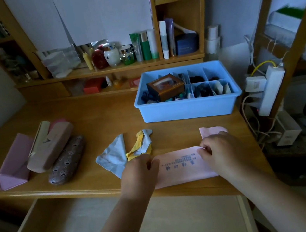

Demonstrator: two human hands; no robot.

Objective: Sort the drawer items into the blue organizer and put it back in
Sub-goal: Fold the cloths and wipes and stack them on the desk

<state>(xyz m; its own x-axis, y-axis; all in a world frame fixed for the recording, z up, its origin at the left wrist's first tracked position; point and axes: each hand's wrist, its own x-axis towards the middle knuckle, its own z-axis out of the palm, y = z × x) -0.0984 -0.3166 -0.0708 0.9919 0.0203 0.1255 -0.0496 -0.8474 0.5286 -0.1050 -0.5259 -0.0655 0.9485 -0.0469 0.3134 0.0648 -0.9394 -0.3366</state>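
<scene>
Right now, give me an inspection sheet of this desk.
Surface: wooden desk, drawer below open.
Job's things: blue organizer at back right, partly filled; pink cloth at front edge.
Clutter: three glasses cases on left, crumpled cloths mid-desk.
Hands: left hand and right hand each pinch the pink cloth.
Cables: power strip with cords, right.
Surroundings: shelf bottles.

- The flat pink cleaning cloth (184,168) on the worktop carries dark printed characters, upside down to the camera and too blurred to read.
- Nothing else is legible.
</scene>
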